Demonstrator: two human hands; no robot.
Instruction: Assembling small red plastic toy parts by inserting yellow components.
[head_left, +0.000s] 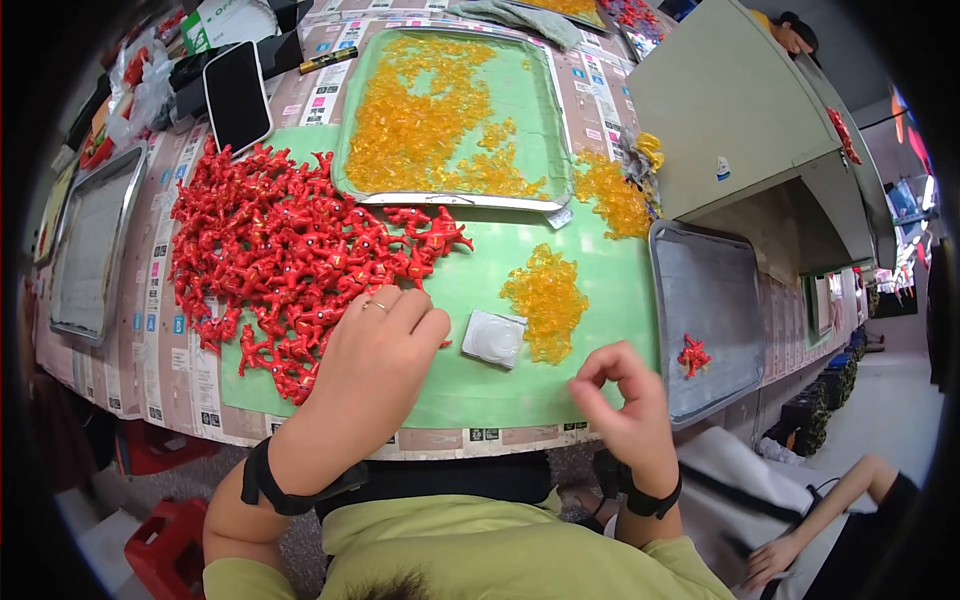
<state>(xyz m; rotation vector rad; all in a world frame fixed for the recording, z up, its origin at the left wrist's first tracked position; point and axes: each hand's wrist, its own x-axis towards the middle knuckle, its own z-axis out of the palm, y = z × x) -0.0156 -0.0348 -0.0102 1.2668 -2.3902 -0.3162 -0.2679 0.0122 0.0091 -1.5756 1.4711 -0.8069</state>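
Note:
My left hand (385,345) is curled, back upward, at the right edge of a heap of small red toy figures (290,240). A bit of red pokes out beside its index finger, seemingly part of a figure in its grasp; the fingertips are mostly hidden. My right hand (628,400) hovers over the green mat's (470,395) near right part, thumb and index finger bent together. Whatever it may pinch is too small to make out. Between the hands sit a small white block (493,338) with a rounded top and a little pile of clear yellow plastic pieces (547,300).
Beyond the mat's middle lies a green-lined tray (557,140) of yellow pieces, with more pieces (612,195) spilled beside it. A grey tray (705,300) at right holds a red figure (693,355). A phone (237,97), an empty-looking metal tray (95,245) and a cabinet (735,110) surround this.

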